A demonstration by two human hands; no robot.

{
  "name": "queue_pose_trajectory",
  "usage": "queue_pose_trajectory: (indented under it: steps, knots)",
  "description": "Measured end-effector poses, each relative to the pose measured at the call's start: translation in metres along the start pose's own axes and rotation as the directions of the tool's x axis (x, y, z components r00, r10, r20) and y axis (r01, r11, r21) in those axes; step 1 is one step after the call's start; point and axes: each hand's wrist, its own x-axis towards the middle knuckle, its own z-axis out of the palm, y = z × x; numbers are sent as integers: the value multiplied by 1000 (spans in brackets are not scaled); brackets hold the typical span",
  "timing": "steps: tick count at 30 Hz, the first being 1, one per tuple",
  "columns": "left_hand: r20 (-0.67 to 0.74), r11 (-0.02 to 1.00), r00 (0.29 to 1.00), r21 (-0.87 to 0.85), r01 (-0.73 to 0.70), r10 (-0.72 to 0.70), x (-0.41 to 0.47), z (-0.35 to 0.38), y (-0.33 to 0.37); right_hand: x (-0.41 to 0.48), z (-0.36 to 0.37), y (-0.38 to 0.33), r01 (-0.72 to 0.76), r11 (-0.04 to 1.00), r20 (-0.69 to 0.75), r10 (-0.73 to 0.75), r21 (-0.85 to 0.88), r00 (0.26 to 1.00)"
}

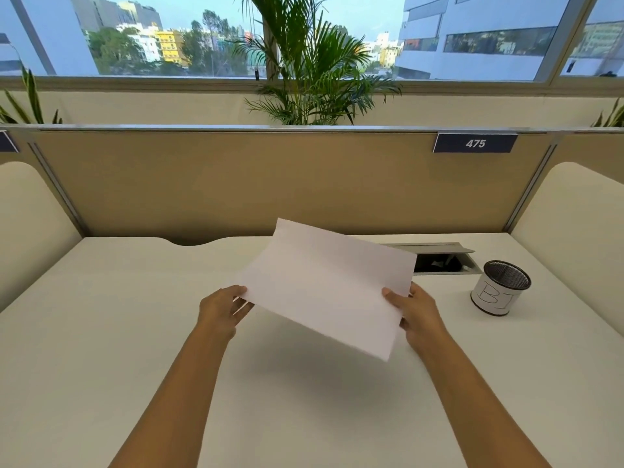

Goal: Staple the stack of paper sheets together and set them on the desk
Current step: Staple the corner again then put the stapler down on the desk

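Paper stack (327, 285) held tilted above worktop (101, 332); left hand (219, 310) pinches left corner, right hand (413, 315) grips right edge. Mesh cup (499, 288) far right.

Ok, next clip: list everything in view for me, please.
desk: one, white, foreground
paper sheets: one stack, white, held tilted above the desk
mesh pen cup: one, black with white label, desk's right
cable hatch: one, grey, lid open, desk's back right
partition: one, tan, behind desk
number plate 475: one, navy, top of partition
palm plant: one, green, behind partition
left hand grip: one, bare, holds sheets' left corner
right hand grip: one, bare, holds sheets' right edge
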Motion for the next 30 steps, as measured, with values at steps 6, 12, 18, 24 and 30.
queue_pose_trajectory:
  steps: [6, 12, 18, 24, 30]
  knots:
    - [172, 926, 981, 377, 22, -93, -2, -18, 10, 18, -27, -23, -24, 986, 142, 47, -162, 989]
    - [183, 886, 983, 454, -91, 7, -6, -11, -7, 1, -29, -17, -238, 951, 99, 260, -196, 960]
    - [266, 789, 928, 495, -364, 261, -18, -10, -36, -19, -28, 20, -20, 972, 72, 38, -234, 997]
    - [329, 815, 876, 352, -460, 352, -22, -18, -60, -38, -26, 44, 244, 946, -2, -250, -214, 968]
    - [321, 840, 886, 324, -435, 335, -17, -31, -95, -38, -32, 71, 289, 934, -40, -303, -212, 952]
